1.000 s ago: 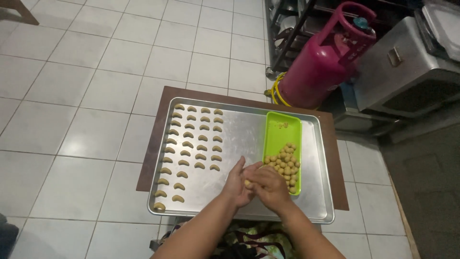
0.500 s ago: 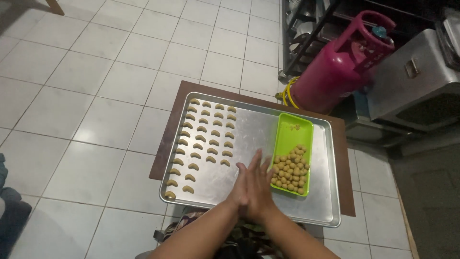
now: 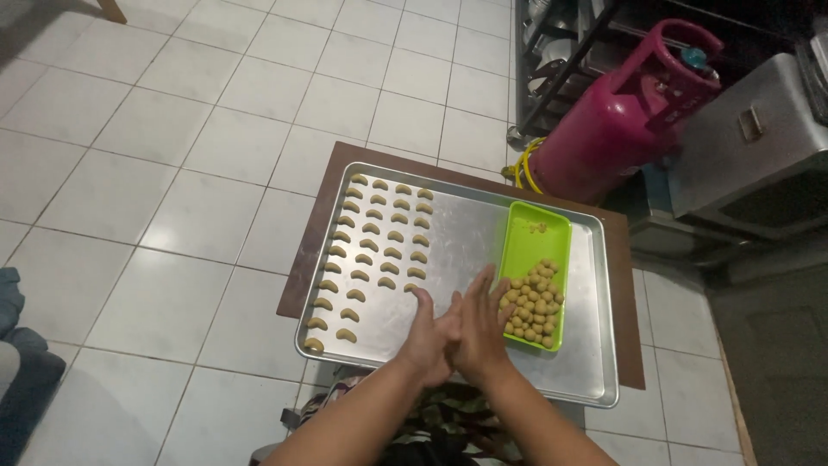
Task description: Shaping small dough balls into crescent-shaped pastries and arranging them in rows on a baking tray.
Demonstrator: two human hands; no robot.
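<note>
Left hand: the left hand (image 3: 429, 339) is over the near part of the metal tray (image 3: 483, 235), with the fingers stretched out and pointing away from the person. Its inner side is pressed against the other hand.
Right hand: the right hand (image 3: 481, 330) lies flat against the left one, fingers long and a little spread at the tips. The fingertips reach close to the left edge of the green container (image 3: 533, 242).
What is between the palms: the two palms are together, and I cannot tell if a piece of dough is between them, because the hands hide it.
Dough balls: a heap of small yellowish dough balls (image 3: 535, 302) fills the near half of the green container, just beside the right hand.
Shaped pieces: small crescent pieces (image 3: 375, 250) lie in neat rows on the left half of the tray, well apart from each other. The nearest ones are just beyond the left hand.
Tray: it rests on a low brown board (image 3: 623, 285), which stands on the white tiled floor (image 3: 172, 173).
Behind: a pink gas cylinder (image 3: 621, 121) stands beyond the far right corner of the board, with a yellow hose (image 3: 523, 168) at its foot.
</note>
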